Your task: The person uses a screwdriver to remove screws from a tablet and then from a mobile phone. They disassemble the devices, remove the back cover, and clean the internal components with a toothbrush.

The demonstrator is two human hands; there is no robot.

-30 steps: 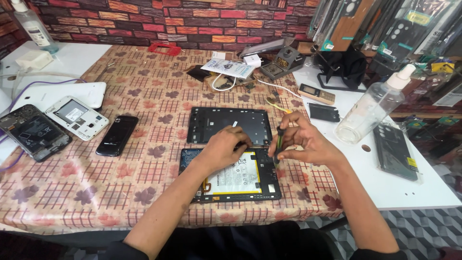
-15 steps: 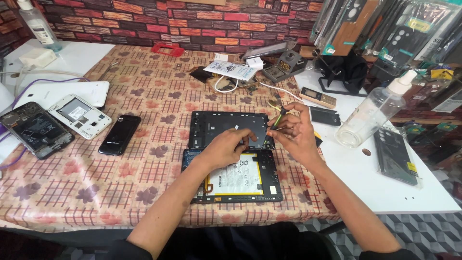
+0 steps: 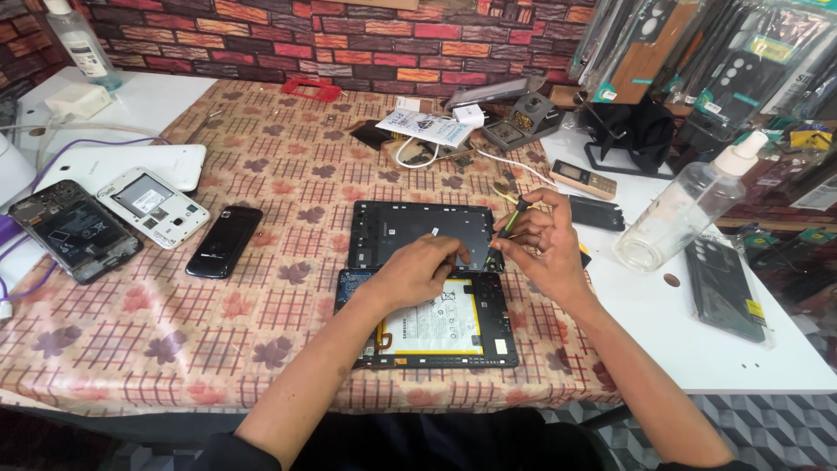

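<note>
Both forearms reached in from the bottom edge, meeting over the opened tablet [image 3: 436, 323] that lay on the patterned tablecloth [image 3: 218, 305]. The left hand [image 3: 417, 269] rested palm down on the tablet's top edge, fingers curled together. The right hand [image 3: 540, 246] pinched a screwdriver [image 3: 510, 222], its tip tilted down to the tablet's upper right corner. The black back cover [image 3: 410, 231] lay just beyond.

Left hand [image 3: 418, 270] on opened tablet [image 3: 436, 327], right hand [image 3: 545, 249] – screwdriver [image 3: 507, 228]
</note>
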